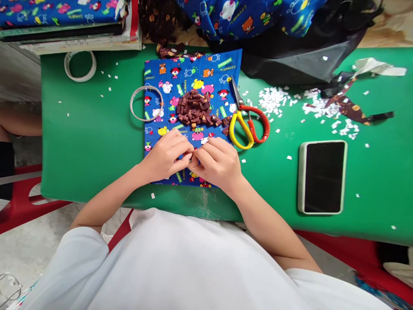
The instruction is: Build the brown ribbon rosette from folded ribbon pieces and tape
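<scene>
Head view: forearms (121, 186) angled inward, left hand (168, 154) and right hand (221, 164) meet, each grip pinched (on what, I can't tell) over a blue cartoon-printed sheet (190, 71), small dark-brown pieces (192, 111) heaped on it.

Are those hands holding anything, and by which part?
I can't tell for sure. The left hand and right hand meet over the blue sheet, fingers bent, and hide whatever may be between them.

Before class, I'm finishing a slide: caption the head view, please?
Left fingers and right fingers meet over blue animal-print material, near brown clippings and scissors.
</scene>
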`<state>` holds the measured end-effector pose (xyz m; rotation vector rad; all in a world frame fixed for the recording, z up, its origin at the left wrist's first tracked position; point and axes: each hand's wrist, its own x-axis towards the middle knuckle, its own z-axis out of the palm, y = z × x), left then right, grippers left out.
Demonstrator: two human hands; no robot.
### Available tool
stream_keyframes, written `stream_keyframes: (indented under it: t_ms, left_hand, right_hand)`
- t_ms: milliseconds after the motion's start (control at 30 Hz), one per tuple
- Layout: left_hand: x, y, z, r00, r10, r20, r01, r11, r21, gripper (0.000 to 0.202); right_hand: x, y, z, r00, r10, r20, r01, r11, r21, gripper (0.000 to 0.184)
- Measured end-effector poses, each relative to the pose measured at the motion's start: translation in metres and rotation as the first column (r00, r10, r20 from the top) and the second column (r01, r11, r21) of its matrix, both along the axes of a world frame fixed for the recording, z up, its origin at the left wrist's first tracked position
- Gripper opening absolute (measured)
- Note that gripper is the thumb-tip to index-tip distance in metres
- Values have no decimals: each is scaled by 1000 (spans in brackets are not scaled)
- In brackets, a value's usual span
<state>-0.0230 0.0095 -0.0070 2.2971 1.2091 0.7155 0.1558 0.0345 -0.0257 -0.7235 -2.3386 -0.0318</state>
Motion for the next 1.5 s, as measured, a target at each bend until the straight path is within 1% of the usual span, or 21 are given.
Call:
stream_keyframes:
  t_ms: [167, 267, 367, 433, 533, 600, 667, 800, 933, 1033, 1167, 1333, 1500]
  left_hand:
    - [0, 0, 1, 1000, -10, 17, 9, 1000, 29, 18]
    - [1, 0, 3, 999, -15, 35, 15, 1000, 11, 18]
    - [1, -1, 4, 999, 17, 41, -16, 1000, -6, 20]
    - [1, -2, 4, 998, 51, 39, -51, 999, -7, 21]
    - [2, -1, 1, 995, 84, 50, -85, 996, 12, 22]
    - [2, -1, 0, 994, 88, 63, -90, 996, 28, 21]
    - [2, -1, 1, 994, 83, 72, -86, 996, 33, 20]
    - [2, 0, 2, 995, 62, 75, -65, 997, 41, 17]
    - [1, -2, 1, 992, 114, 47, -117, 991, 62, 17]
    - [-1, -3, 1, 994, 105, 44, -108, 991, 83, 20]
    - [-1, -2, 1, 998, 45, 49, -51, 991, 122, 18]
    - [0, 0, 0, 1000, -5, 19, 1, 986, 165, 16]
    - [0, 0, 2, 999, -32, 9, 31, 992, 125, 17]
  right_hand:
    - [-1, 0, 1, 993, 16, -120, -25, 997, -77, 29]
    - [-1, -1, 5, 980, 37, -194, -79, 974, -212, 26]
    - [-1, -3, 10, 964, 34, -263, -138, 911, -388, 23]
    - [-1, -4, 12, 957, 11, -291, -156, 863, -481, 21]
    - [-2, -6, 12, 955, -32, -295, -158, 785, -599, 18]
    - [-2, -6, 12, 955, -49, -293, -160, 748, -644, 17]
    - [-2, -7, 12, 951, -52, -303, -169, 735, -656, 16]
    - [-2, -6, 12, 940, -53, -336, -191, 734, -652, 16]
    - [-2, -5, 14, 938, -74, -340, -184, 723, -666, 18]
    - [-2, -5, 16, 936, -86, -340, -177, 721, -670, 19]
    - [-1, -5, 16, 936, -71, -346, -184, 738, -649, 19]
    - [-2, -5, 15, 935, -45, -353, -198, 758, -621, 18]
    - [-3, -5, 14, 928, -7, -372, -221, 793, -568, 20]
